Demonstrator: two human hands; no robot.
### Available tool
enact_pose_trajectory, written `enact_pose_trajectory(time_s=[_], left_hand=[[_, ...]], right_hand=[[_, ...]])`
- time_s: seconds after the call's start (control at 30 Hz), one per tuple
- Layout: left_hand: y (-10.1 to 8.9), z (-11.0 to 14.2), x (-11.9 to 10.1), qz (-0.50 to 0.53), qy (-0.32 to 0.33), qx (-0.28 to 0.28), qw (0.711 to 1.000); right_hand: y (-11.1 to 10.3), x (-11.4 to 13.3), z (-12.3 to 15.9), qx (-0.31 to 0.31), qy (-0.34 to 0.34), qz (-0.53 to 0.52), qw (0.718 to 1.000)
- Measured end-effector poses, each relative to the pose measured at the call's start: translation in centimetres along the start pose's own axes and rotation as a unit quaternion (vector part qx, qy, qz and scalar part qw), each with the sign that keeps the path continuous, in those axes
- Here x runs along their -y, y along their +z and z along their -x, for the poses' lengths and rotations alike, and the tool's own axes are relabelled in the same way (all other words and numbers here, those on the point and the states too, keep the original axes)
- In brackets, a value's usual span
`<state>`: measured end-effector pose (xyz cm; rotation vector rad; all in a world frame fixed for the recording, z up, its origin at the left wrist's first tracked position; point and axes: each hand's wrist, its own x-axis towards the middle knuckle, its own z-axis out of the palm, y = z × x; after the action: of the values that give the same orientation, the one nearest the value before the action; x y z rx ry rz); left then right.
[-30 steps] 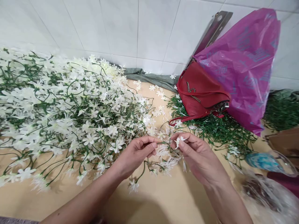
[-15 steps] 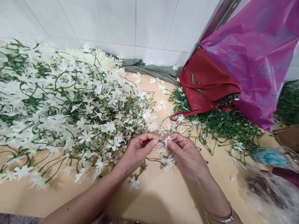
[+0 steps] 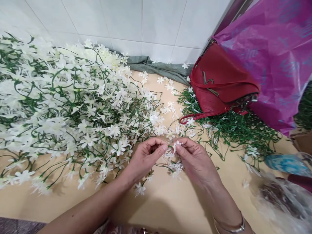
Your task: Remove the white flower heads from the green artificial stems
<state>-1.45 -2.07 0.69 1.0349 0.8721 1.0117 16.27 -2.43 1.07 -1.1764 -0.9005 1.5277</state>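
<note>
My left hand (image 3: 145, 156) is closed in a pinch on a thin green artificial stem (image 3: 168, 164) that carries white spiky flower parts. My right hand (image 3: 195, 160) is closed too, pinching a small white flower (image 3: 175, 143) at the tip of that stem. The two sets of fingertips almost touch above the beige table (image 3: 165, 204). A large heap of finished white flower sprigs (image 3: 68, 104) lies to the left of my hands. A metal bangle (image 3: 230, 226) shows on my right wrist.
A red leather bag (image 3: 219, 84) sits at the back right on a pile of bare green stems (image 3: 234, 130). A magenta plastic bag (image 3: 275, 55) stands behind the red bag. Clear plastic bags (image 3: 282, 198) lie at the right edge. A white tiled wall closes the back.
My right hand has moved left and brought the white flower to the stem tip held in my left hand. The view has shifted slightly down and closer.
</note>
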Motion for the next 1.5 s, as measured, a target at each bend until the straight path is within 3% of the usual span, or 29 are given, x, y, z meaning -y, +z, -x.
enact_pose_trajectory(time_s=[0.53, 1.1, 1.5], left_hand=[[-0.1, 0.5, 1.4, -0.053, -0.005, -0.010, 0.999], [0.3, 0.4, 1.1, -0.020, 0.000, -0.025, 0.999], [0.2, 0.4, 1.3, -0.026, 0.001, -0.023, 0.999]], right_hand=[[0.3, -0.1, 0.1, -0.003, -0.017, 0.101, 0.995], [0.2, -1.8, 0.1, 0.000, -0.018, 0.058, 0.998], [0.5, -1.6, -0.2, 0.005, -0.019, 0.065, 0.998]])
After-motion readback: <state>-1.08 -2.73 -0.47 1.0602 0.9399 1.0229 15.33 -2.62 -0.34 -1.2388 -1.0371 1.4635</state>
